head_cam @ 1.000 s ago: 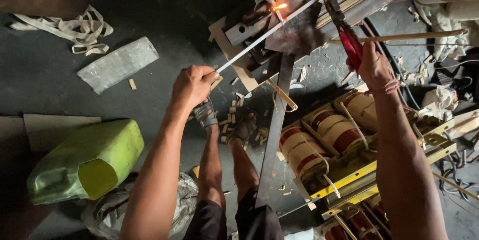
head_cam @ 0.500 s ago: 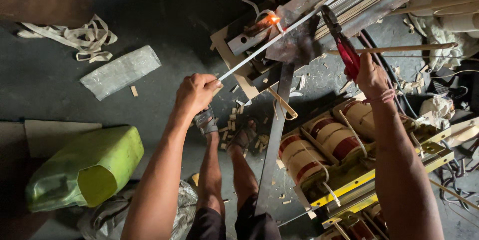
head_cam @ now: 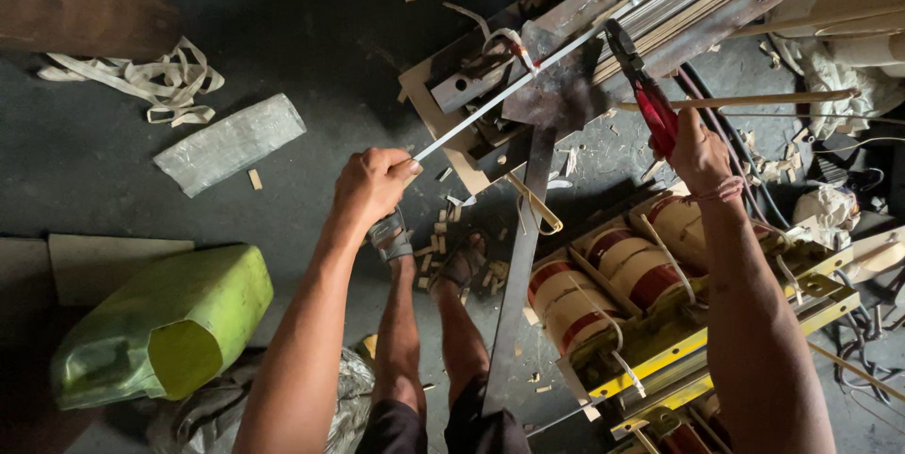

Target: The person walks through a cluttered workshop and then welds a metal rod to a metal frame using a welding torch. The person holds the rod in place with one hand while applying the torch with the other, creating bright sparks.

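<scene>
Below, left hand (head_cam: 372,185) gripping metal strip (head_cam: 509,96), right hand (head_cam: 696,150) gripping red-handled pliers (head_cam: 641,86), green sack (head_cam: 160,327) bulging.

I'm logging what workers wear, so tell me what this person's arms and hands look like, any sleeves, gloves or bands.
Both arms are bare with no sleeves in view, and neither the left hand nor the right hand wears a glove. A thin reddish thread band circles the right wrist.

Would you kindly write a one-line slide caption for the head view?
Left hand grips a thin metal strip; right hand holds red-handled pliers above wound coils.
</scene>
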